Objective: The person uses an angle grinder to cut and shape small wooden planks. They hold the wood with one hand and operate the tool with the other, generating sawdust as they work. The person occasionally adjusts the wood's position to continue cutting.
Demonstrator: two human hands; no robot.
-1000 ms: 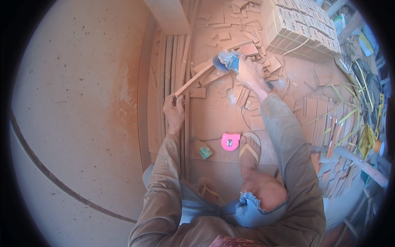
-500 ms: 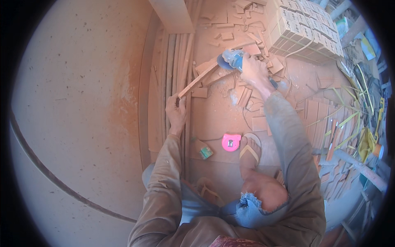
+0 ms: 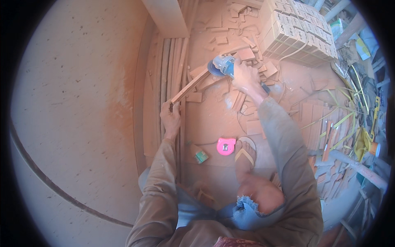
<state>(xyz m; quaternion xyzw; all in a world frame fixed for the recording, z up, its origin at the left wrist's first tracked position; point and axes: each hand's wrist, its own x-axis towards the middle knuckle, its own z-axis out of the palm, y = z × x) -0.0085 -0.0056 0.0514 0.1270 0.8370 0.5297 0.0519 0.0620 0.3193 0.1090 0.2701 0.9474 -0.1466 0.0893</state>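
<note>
My right hand (image 3: 247,79) is wrapped round a blue angle grinder (image 3: 226,66). Its dark disc meets the far end of a narrow reddish tile strip (image 3: 190,85). The near end of that strip is pinched between the thumb and fingers of my left hand (image 3: 170,118). The strip slants up and to the right, above the dusty floor. Part of the grinder's body is hidden behind my right hand.
Offcuts (image 3: 246,54) lie scattered beyond the grinder. A strapped stack of bricks (image 3: 294,35) stands at the far right. Near my sandalled foot lie a pink tape measure (image 3: 226,146) and a small green box (image 3: 201,157). Long strips (image 3: 166,61) run along the left wall.
The whole scene has shifted slightly left in view. Both hands keep their grips, and the tile strip has turned a little so that more of its side shows.
</note>
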